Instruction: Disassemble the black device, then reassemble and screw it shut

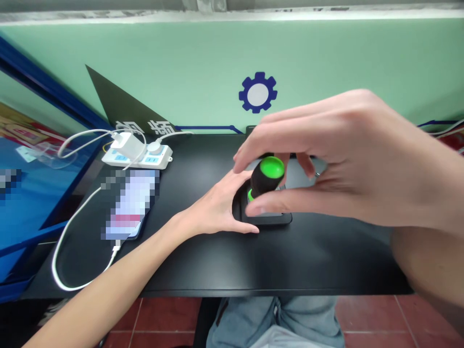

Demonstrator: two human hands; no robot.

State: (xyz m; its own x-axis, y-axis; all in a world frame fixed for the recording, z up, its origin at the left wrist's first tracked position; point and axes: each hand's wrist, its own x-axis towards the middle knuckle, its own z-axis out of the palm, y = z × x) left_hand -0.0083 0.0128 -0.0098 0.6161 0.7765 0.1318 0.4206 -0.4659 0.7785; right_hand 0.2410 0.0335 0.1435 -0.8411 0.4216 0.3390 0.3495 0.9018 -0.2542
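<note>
A screwdriver (pixel 264 182) with a black handle and a bright green end stands nearly upright over a flat black case (pixel 277 220); its tip is out of sight. My right hand (pixel 337 154) curls round the handle, with the thumb along its lower side and the fingers behind and above. How firmly it grips cannot be made out. On the left side of the case lies my left hand (pixel 215 205), thumb at the near edge and fingers toward the far side, holding it on the table. Most of the case's top is hidden by both hands.
On the black table (pixel 217 270) to the left lies a phone (pixel 134 205) with a blurred screen and a white cable (pixel 65 232) looping toward me. Behind it stands a white power strip (pixel 163 157) with plugs. A green panel (pixel 203 72) closes off the back.
</note>
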